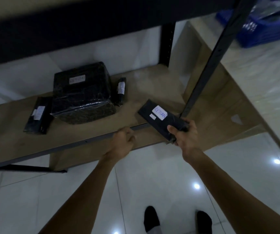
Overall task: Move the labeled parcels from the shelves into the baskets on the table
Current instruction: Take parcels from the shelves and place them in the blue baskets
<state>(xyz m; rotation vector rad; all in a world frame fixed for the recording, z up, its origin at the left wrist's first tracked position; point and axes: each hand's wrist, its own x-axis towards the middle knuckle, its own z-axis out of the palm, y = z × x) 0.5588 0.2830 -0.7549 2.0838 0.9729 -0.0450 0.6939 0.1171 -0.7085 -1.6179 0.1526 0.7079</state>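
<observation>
While the right hand (185, 134) is clamped on the near end of a flat black parcel (159, 119) marked RETURN, thumb on top and fingers wrapped under, the parcel sits tilted over the front right corner of the shelf (9, 129), just beside the dark upright post (208, 61). Far end may be touching the board, can't tell. Left hand (123, 141) hovers at the shelf's front rail with fingers curled; no parcel in it, and I can't tell if it grips the rail or is just loosely closed. Three more labeled parcels remain on the shelf: a big wrapped box (83, 95), a slim packet (121, 91) just right of it, and a flat packet (38, 115) against its left side. A blue basket (267, 29) sits well apart at upper right on a pale surface, likely the table (271, 78). Step looks like pick-up, parcel coming off the shelf. Next move likely calls for clearing the post, turning right and carrying the parcel over to the basket, keeping the one-end grip firm so it doesn't swing.
</observation>
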